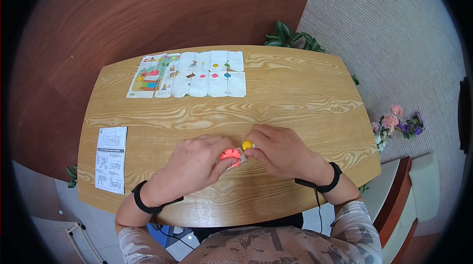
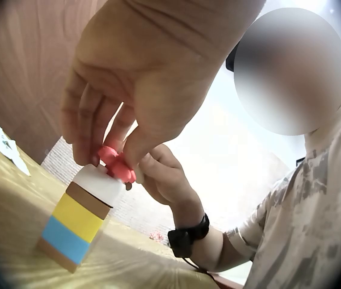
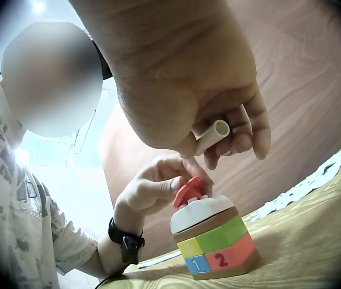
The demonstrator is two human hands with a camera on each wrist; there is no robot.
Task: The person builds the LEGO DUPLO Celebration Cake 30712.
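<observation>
A small stacked cake of toy blocks [image 3: 223, 244] stands on the table, with brown, blue, yellow, green and red layers under a white top [image 3: 205, 214]. My left hand [image 1: 194, 160] pinches a coral-red flower piece [image 1: 229, 155] between thumb and fingers. In the right wrist view the flower sits tilted right at the studs of the white top. Just to the right, my right hand [image 1: 281, 150] holds a toy candle by its pale hollow tube [image 3: 213, 136]. Its yellow tip [image 1: 247, 144] shows in the head view, pointing toward the flower.
An unfolded picture sheet [image 1: 187, 86] of coloured block parts lies at the back of the wooden table [image 1: 295, 96]. A printed instruction leaflet [image 1: 110, 160] lies at the left. Flowers [image 1: 394, 121] and a chair [image 1: 409, 185] stand beyond the right edge.
</observation>
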